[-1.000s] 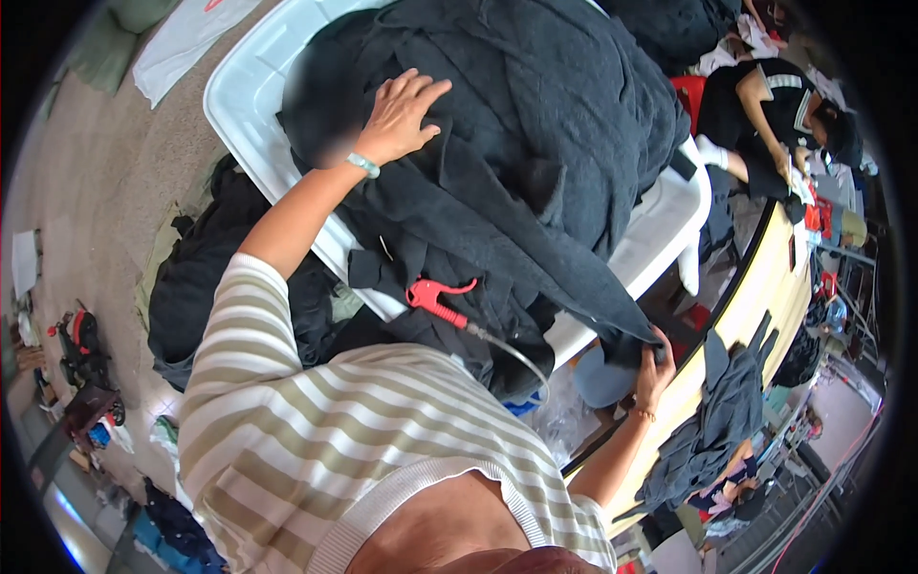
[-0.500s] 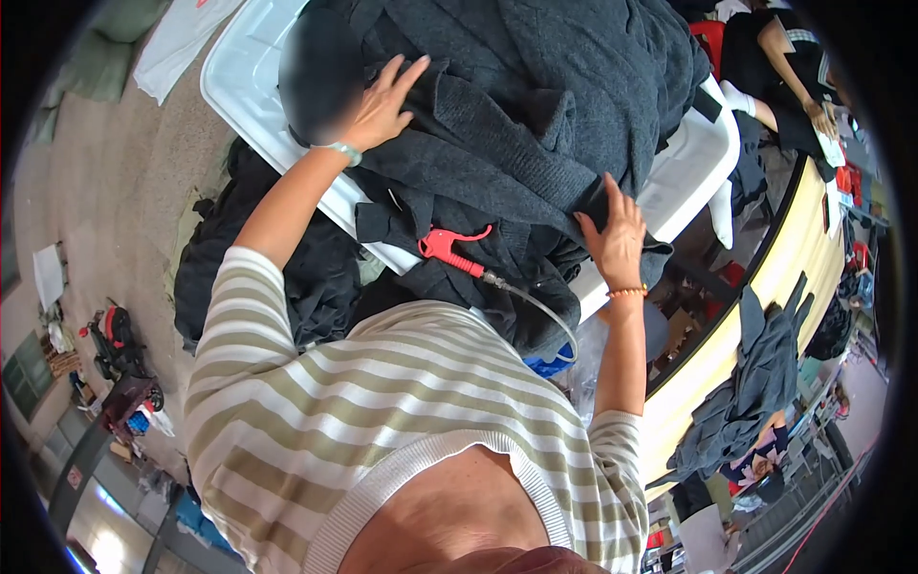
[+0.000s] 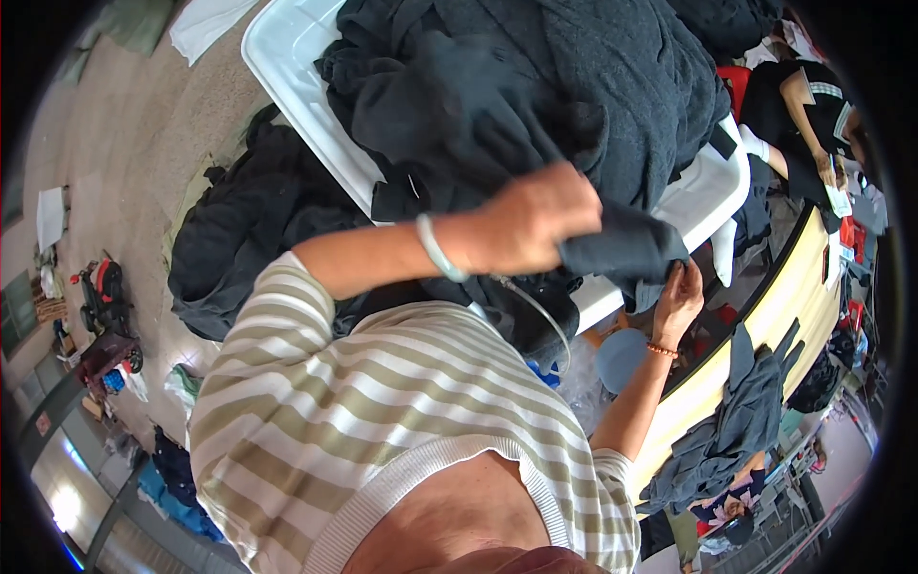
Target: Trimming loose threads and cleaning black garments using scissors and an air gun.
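A large heap of dark grey knit garments point(image 3: 612, 77) fills a white plastic tub point(image 3: 306, 115) in front of me. My left hand point(image 3: 540, 215), smeared by motion, is closed in a fist at the near side of the heap, on a strip of a dark grey garment point(image 3: 626, 247). That strip runs to my right hand point(image 3: 679, 297), which pinches its far end between thumb and fingers by the tub's right corner. It looks like a sleeve or a folded edge; I cannot tell which. A clear hose point(image 3: 545, 311) curves out below my left wrist.
More dark garments point(image 3: 239, 239) lie heaped left of the tub. At the right, a light wooden table point(image 3: 688, 407) with a dark edge bears a grey garment point(image 3: 736, 421). A light blue round thing point(image 3: 622, 359) stands below. Another person point(image 3: 803, 115) sits at the upper right.
My left hand has swung from the tub's left side across to the right and closed on the garment. My right hand has moved slightly right and down, now pinching it. The red air gun is now hidden.
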The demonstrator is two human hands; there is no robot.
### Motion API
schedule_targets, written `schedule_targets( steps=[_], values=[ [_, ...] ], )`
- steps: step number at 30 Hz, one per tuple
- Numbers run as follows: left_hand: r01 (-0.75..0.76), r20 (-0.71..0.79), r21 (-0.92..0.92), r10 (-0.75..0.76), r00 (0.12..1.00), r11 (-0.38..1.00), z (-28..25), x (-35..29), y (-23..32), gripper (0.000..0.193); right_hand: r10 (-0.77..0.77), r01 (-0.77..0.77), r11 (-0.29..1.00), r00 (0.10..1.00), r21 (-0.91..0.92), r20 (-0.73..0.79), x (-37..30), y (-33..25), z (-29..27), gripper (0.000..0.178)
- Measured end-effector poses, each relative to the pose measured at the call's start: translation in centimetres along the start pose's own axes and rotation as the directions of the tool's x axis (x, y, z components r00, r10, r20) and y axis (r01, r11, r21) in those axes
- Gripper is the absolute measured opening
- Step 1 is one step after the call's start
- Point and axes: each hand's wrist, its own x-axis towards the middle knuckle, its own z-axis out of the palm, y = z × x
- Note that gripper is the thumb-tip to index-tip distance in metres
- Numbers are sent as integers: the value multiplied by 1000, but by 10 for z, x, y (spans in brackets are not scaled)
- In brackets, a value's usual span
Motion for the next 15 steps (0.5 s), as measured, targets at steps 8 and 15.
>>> schedule_targets(
  steps=[8,15],
  values=[
    [153,607,32,-141,782,988,66,-72,12,39,-185,184,983,978,15,96,-26,-52,-18,34],
    [183,256,609,-409,876,772,-12,-116,-32,90,-442,450,893,864,23,241,-60,-100,35,93]
  ],
)
